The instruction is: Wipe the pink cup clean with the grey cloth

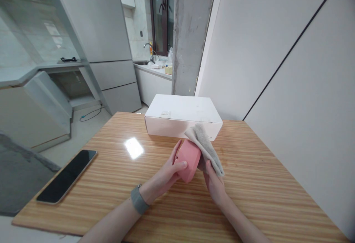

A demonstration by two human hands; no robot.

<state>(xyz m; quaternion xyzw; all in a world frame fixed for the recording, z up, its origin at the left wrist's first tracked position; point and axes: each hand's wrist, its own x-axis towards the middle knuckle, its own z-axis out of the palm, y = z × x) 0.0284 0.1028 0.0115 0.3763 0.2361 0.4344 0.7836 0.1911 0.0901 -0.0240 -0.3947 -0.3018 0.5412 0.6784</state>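
My left hand [173,171] is closed around a pink object [189,158] with flat, angled sides, like a small box; its exact kind I cannot make out. The thumb lies across its near face. In my right hand [215,184] is a light grey cloth [206,147], gripped by its lower part between thumb and fingers. The folded cloth slants up and to the left, against the right side of the pink object. Both hands are raised over the wooden table [249,198]. Some of the right fingers are hidden behind the cloth.
A white cardboard box [183,108] stands at the table's far edge, just beyond my hands. On the left edge lies a smartphone [67,176] with a dark screen. A white wall [305,106] runs along the right side. Behind are a fridge [94,25] and a sink counter [155,71].
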